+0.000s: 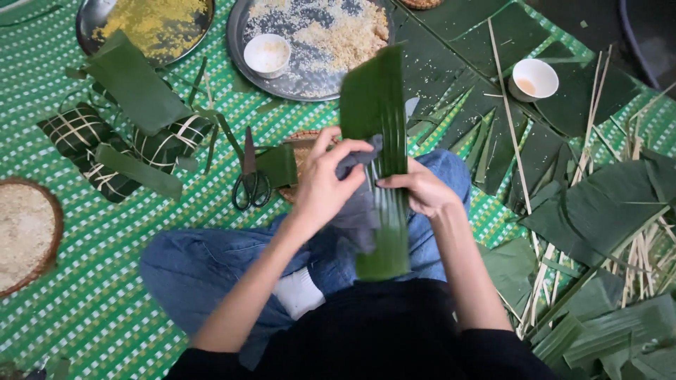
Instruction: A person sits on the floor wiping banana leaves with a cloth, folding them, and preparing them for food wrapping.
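Green-and-white woven mat (pixel 105 281) covers the floor; person seated cross-legged at its near edge. Loose pile of cut green leaves (pixel 598 211) and pale splints occupies the right side. Round metal tray (pixel 246 63) of rice sits at the far edge, small white bowl (pixel 267 54) on it. Long green leaf strip (pixel 377 105) held upright over the lap. Two tied leaf parcels (pixel 105 148) lie toward the left edge. Left hand (pixel 325 184) is closed, pressing a grey cloth (pixel 355 160) against the strip. Right hand (pixel 422 188) is closed on the strip's right edge. Black scissors (pixel 251 179) lie just left of the hands.
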